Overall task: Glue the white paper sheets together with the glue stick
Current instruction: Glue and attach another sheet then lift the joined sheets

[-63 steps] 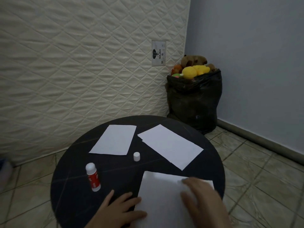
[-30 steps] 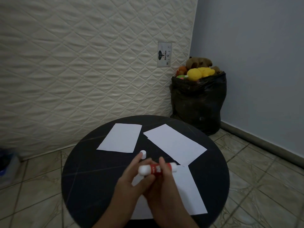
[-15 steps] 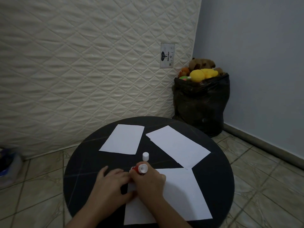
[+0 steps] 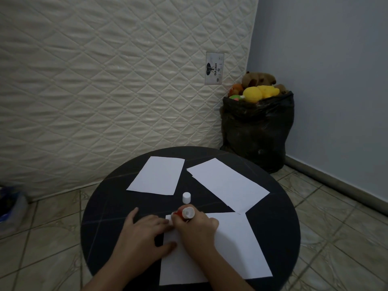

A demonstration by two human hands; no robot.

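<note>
A: Glue stick — it is sitting upright in the right hand, fingers curling round its red barrel, white base pointing up at the camera. Its working end is pointing down at the far left corner of the near sheet; whether it is touching the paper I cannot tell, the hand is hiding it.

B: And the left hand?

A: It is lying flat with fingers spread, straddling the sheet's left edge, partly on the paper and partly on the dark round counter. It seems to be pinning the sheet. The two hands are touching at that corner.

B: So which way is the stroke going to run?

A: My judgement: the sheet's long axis is running from that far corner toward the person, so the right hand has bare paper to its right and toward the body. The left hand is blocking the left margin and may need to be shifting.

B: Anything else in the way?

A: The white cap is standing just beyond the stick, apart from it. Two more sheets are lying further off: the left sheet and the right sheet, whose near corner is just meeting the near sheet's far edge. Neither is lying under the hands
</note>
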